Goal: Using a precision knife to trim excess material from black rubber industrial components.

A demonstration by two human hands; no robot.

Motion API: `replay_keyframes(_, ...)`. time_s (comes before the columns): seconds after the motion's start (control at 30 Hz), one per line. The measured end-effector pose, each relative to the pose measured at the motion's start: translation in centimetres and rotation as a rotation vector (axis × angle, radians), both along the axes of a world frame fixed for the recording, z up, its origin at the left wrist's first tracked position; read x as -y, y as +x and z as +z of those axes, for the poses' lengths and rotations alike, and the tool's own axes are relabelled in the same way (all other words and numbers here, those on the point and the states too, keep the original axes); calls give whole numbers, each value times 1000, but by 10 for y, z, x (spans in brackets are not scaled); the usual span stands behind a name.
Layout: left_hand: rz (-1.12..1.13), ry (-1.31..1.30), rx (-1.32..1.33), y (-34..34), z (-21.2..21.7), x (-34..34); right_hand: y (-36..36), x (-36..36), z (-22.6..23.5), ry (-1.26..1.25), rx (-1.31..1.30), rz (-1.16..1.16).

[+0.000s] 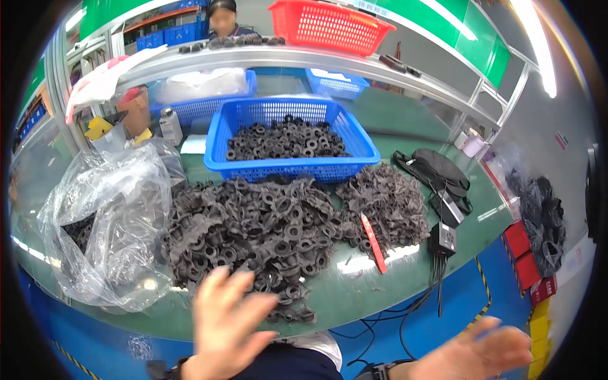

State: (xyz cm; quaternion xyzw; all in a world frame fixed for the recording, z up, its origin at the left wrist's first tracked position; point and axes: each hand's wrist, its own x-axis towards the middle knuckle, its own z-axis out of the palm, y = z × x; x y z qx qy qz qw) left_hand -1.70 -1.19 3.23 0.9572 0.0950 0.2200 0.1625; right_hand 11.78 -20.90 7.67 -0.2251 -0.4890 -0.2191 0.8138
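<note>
My left hand point(227, 320) is held at the near edge of the green table, fingers spread and nothing in them, slightly blurred. Just beyond its fingertips lies a large heap of dark grey rubber rings point(285, 234) with ragged flashing. Off to the right, my right hand point(484, 353) hovers past the table edge, open, its fingers stretched out. A slim red pointed tool point(373, 244), its exact kind unclear, rests against a pile of shredded grey rubber scraps point(396, 196). Behind the heaps stands a blue basket point(291, 168) partly filled with cleaner black rings.
A clear plastic bag point(120, 234) with dark pieces sits at left, near a small bottle point(170, 126). Black pouch point(443, 171), small black box point(443, 239) and cables occupy the right side. Above, a shelf point(253, 58) bears a red basket point(329, 28); another person point(228, 22) is behind.
</note>
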Motion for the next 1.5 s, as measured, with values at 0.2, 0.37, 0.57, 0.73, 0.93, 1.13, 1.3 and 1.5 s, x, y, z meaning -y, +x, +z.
replay_keyframes(0.2, -110, 197, -58, 46, -69, 21, 8, -6, -39, -444, -358, -10)
replay_keyframes(0.37, 65, -198, 305, 38, -31, -4, 8, -36, -65, -941, -455, 58)
replay_keyframes(0.57, 13, -1362, 783, 28, 9, -20, -14, -89, -98, -1198, -295, 301)
replay_keyframes(0.73, 52, -1462, 708, 22, 6, -21, -26, -102, -97, -1156, -432, 626)
replay_keyframes(0.93, 337, -1092, 561, -1, -23, -45, -17, -85, -77, -1433, -609, 564)
replay_keyframes(1.13, 444, 36, 72, -8, -46, -61, -7, -67, -59, -1364, 279, 140)
replay_keyframes(1.3, 411, -147, 116, -12, -60, -59, -37, -59, -76, -868, 619, 1130)
replay_keyframes(1.5, 387, -97, 136, -11, -64, -57, -58, -56, -59, -1353, 785, 1270)
